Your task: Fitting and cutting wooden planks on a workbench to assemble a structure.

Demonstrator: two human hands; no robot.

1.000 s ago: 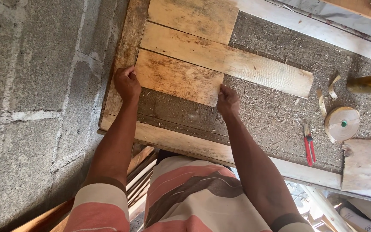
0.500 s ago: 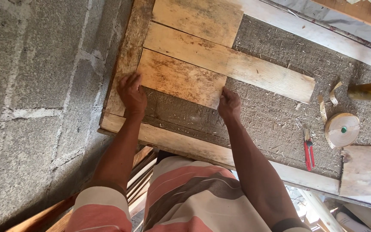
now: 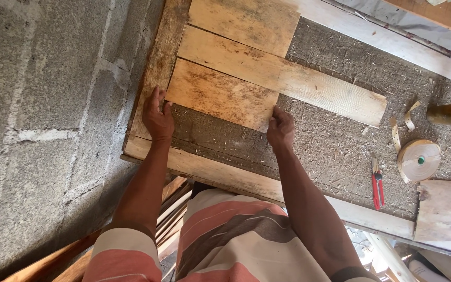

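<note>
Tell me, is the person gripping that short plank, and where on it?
Both hands touch the short plank: left hand at its left end, right hand at its near right corner. It lies flat; no lifted grip shows.
</note>
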